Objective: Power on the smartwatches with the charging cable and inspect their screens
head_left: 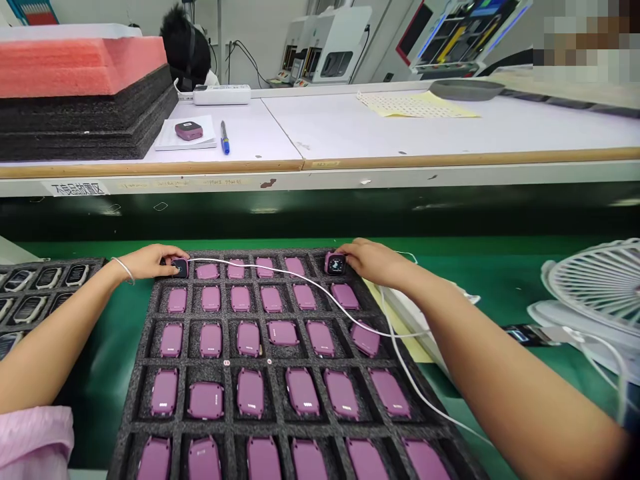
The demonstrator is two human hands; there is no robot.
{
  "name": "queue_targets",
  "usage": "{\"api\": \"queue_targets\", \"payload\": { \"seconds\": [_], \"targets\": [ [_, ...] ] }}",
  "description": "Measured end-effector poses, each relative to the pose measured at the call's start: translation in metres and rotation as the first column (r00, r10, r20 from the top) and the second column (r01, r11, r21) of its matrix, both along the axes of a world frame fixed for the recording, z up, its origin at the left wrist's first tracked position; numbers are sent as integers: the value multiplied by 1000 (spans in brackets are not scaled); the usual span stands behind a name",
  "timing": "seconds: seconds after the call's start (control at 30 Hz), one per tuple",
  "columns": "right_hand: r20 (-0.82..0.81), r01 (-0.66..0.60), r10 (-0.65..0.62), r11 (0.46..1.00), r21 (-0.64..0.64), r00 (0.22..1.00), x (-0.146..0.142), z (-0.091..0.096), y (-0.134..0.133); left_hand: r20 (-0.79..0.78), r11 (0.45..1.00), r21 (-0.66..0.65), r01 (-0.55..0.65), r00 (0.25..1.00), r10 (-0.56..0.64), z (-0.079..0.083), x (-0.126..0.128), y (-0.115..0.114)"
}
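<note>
A black foam tray (pixel 225 363) full of purple smartwatch cases lies in front of me, most of them back side up in their cells. At its far left corner my left hand (pixel 153 261) pinches a smartwatch (pixel 180 268) with a dark screen. A white cable (pixel 295 273) runs from that spot across the tray toward my right forearm. At the far right corner my right hand (pixel 373 260) grips a second smartwatch (pixel 335 264), whose screen is lit with a watch face. Its fingertips are on the right edge of the case.
Another tray (pixel 37 293) of watches sits at left. A white fan (pixel 600 287) and cables are at right. On the raised shelf (pixel 325 137) are stacked foam (pixel 80 67), a pen (pixel 225 138) and a single watch case (pixel 189 131). A person's head (pixel 185 50) shows behind.
</note>
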State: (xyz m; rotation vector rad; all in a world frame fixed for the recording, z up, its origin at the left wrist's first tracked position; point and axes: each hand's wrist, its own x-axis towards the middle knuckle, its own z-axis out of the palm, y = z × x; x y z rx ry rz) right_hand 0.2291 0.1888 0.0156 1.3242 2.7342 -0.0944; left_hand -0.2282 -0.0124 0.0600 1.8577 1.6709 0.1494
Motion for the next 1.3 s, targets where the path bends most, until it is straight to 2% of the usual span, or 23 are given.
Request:
{"api": "queue_targets", "payload": {
  "seconds": [0.1,0.27,0.37,0.53,0.73,0.93,1.0,1.1,1.17,1.2,1.3],
  "targets": [
    [-1,-2,2,1000,-16,1000,-1,6,-3,44,1000,-2,-18,999,18,-2,2,1],
    [9,-41,41,999,-7,999,-4,21,-8,68,995,-84,-51,996,57,5,2,2],
    [11,-28,28,1000,-8,1000,-6,25,-8,78,993,-88,-82,993,88,8,-1,6],
    [15,-12,12,1000,-6,1000,-9,23,-5,80,993,-17,-119,990,120,5,-1,14],
    [11,-20,20,1000,-8,1000,-8,20,-4,70,986,-49,-159,984,163,0,3,18],
    [-25,-76,77,997,16,997,-5,13,-1,155,978,-88,-188,968,200,4,9,16],
    [-42,-94,95,995,22,995,-4,10,1,180,974,-53,-222,957,228,7,10,15],
    [-55,-105,106,994,26,993,-3,8,3,184,952,122,-279,949,255,15,14,12],
    [-54,-103,104,994,27,993,-3,8,2,212,953,198,-229,959,186,21,21,10],
    [-51,-100,101,995,26,994,-4,9,2,235,967,189,-170,964,124,24,26,9],
    [-37,-79,80,997,28,996,-6,12,-1,272,996,66,62,959,-77,25,42,4]
  ]
}}
